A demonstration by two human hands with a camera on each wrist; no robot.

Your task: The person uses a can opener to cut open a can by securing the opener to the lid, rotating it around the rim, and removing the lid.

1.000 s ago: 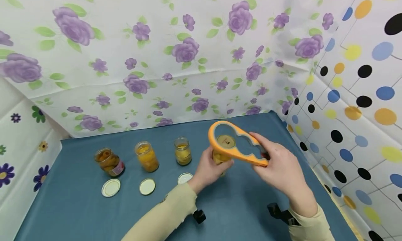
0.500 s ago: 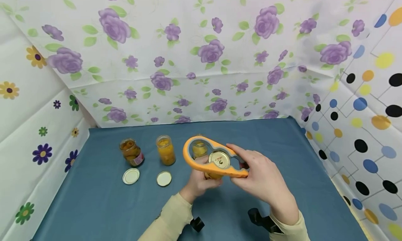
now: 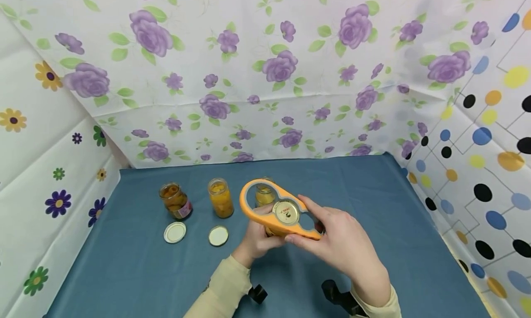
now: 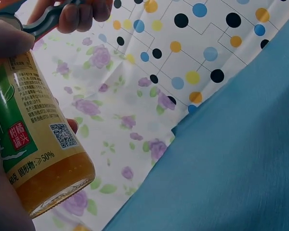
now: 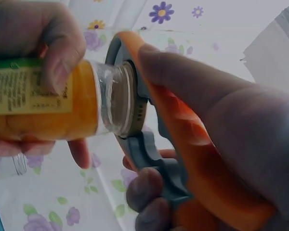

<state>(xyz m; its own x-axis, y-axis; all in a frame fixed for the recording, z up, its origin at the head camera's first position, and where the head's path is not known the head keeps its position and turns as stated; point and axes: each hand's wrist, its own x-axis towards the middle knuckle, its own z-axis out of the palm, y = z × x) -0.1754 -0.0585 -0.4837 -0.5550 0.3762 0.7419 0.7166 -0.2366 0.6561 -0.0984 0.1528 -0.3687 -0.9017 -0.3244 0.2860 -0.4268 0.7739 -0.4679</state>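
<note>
My left hand (image 3: 258,237) grips a glass jar (image 5: 84,122) of orange fruit with a green and yellow label, held up over the table and tilted. Its gold lid (image 3: 286,212) is on the jar. In my right hand (image 3: 346,244) are the handles of an orange jar opener (image 3: 286,226) with grey notched inner edges. The opener's arms lie either side of the lid, which sits in a notch between them. In the right wrist view, the lid's rim meets the grey edge (image 5: 139,144), and my right fingers wrap the handles.
On the blue-covered table (image 3: 124,267) stand a lidless jar of dark fruit (image 3: 175,200) and a lidless jar of yellow fruit (image 3: 221,200). A third jar (image 3: 264,198) shows through the opener's loop. Two lids (image 3: 174,232) (image 3: 218,236) lie before the left jars. Patterned sheets (image 3: 232,138) surround the table.
The opener has come down around the lid, which has shifted from its wide loop into a notch nearer the handles. Both hands moved left relative to the jars, and the head view turned left.
</note>
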